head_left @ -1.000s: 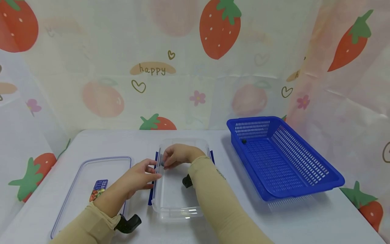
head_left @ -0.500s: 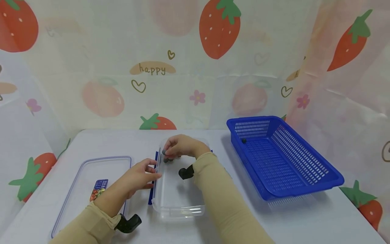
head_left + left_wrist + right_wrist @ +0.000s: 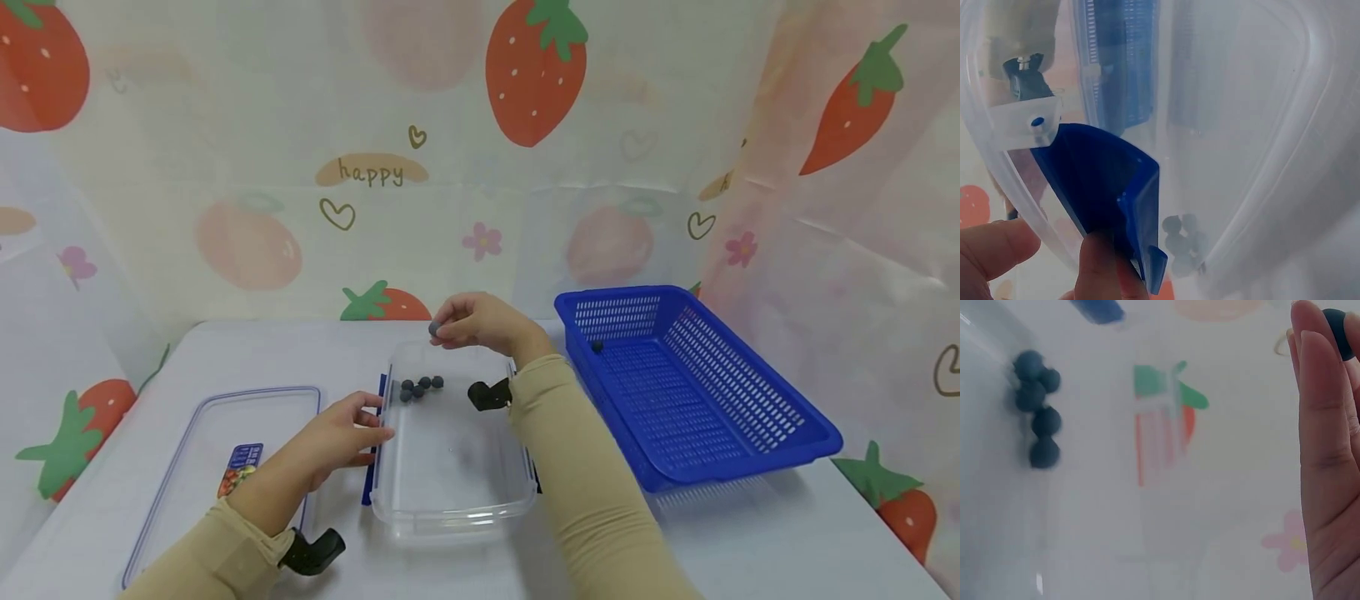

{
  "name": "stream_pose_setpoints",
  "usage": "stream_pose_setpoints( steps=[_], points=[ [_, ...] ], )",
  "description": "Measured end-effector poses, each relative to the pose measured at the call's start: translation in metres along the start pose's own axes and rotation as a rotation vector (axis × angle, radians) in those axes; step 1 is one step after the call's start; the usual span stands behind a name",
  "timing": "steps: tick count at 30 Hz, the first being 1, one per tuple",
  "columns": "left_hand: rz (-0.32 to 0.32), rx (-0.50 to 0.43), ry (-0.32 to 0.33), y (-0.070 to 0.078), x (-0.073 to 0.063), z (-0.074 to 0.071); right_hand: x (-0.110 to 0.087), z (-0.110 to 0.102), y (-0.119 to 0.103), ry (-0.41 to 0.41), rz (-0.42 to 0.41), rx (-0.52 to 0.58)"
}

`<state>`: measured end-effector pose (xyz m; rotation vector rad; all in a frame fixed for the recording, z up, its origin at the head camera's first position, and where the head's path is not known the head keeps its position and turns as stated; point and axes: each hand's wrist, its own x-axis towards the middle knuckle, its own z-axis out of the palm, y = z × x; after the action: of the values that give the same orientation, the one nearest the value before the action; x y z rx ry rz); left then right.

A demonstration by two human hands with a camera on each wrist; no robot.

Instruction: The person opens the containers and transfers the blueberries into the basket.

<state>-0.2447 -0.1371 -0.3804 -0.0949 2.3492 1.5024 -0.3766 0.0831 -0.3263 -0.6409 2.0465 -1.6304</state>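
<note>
Between thumb and fingers my right hand (image 3: 491, 322) pinches a small dark blue ball (image 3: 435, 328), round like a blueberry, raised above the far end of a clear plastic box (image 3: 457, 475). Several similar balls (image 3: 417, 391) lie clustered at that end inside the box. In the right wrist view the held ball (image 3: 1338, 332) is partly covered by fingers. My left hand (image 3: 341, 437) rests against the box's left side, fingers slightly bent and spread. The left wrist view shows a fingertip at the box's blue latch (image 3: 1094, 181), which hangs unfastened.
A blue perforated basket (image 3: 705, 408) stands at the right, with one dark ball (image 3: 597, 347) in its far left corner. On the left lies a clear lid (image 3: 191, 417) with a blue-edged rim and a label (image 3: 240, 467). A strawberry-print cloth (image 3: 450, 208) hangs behind the table.
My right hand has lifted up and away from inside the box with a ball, uncovering the others there. My left hand has stayed at the box's side.
</note>
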Motion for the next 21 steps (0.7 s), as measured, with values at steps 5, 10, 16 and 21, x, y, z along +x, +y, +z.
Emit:
stream_pose_setpoints(
  steps=[5, 10, 16, 21],
  points=[
    [0.005, -0.006, -0.002, -0.001, 0.001, 0.000, -0.015, -0.030, -0.007, 0.069, -0.025, -0.002],
    [0.005, -0.007, 0.000, -0.001, 0.001, 0.000, -0.035, -0.062, -0.009, 0.134, -0.007, -0.008],
    [-0.001, -0.013, 0.002, 0.000, 0.001, 0.000, -0.062, -0.096, -0.003, 0.222, 0.036, -0.035],
    [0.003, -0.010, 0.002, 0.000, 0.000, 0.000, -0.084, -0.123, 0.005, 0.293, 0.076, -0.019]
  ],
)
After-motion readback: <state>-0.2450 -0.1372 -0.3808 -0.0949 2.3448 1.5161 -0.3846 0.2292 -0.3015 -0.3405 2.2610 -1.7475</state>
